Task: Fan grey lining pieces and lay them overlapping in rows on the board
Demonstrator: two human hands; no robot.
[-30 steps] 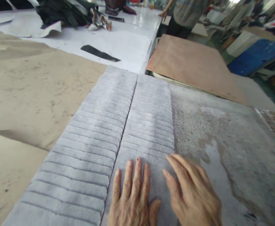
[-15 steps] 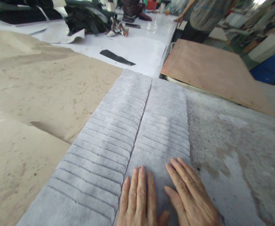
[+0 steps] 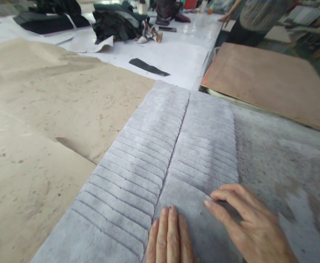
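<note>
Two rows of overlapping grey fabric pieces run away from me side by side, the left row (image 3: pixel 127 171) and the right row (image 3: pixel 203 120), with a narrow dark seam between them. My left hand (image 3: pixel 170 237) lies flat with fingers stretched on the nearest grey fabric piece (image 3: pixel 184 197) of the right row, beside the seam. At that piece's far right edge, my right hand (image 3: pixel 250 223) has thumb and index finger pinched together on the fabric. Its other fingers are curled. Whether the pinch takes one layer or more is hidden.
Brown paper (image 3: pixel 74 98) covers the table on the left. A dark strip (image 3: pixel 149 67) and a heap of black material (image 3: pixel 116 23) lie on the white tabletop (image 3: pixel 181 54) beyond. A brown board (image 3: pixel 269 80) stands at right. Another person (image 3: pixel 261 18) is at the far table edge.
My right hand has gone from lying flat to pinching the fabric edge. My left hand stays flat on the piece. The whole view has shifted, with things appearing further right.
</note>
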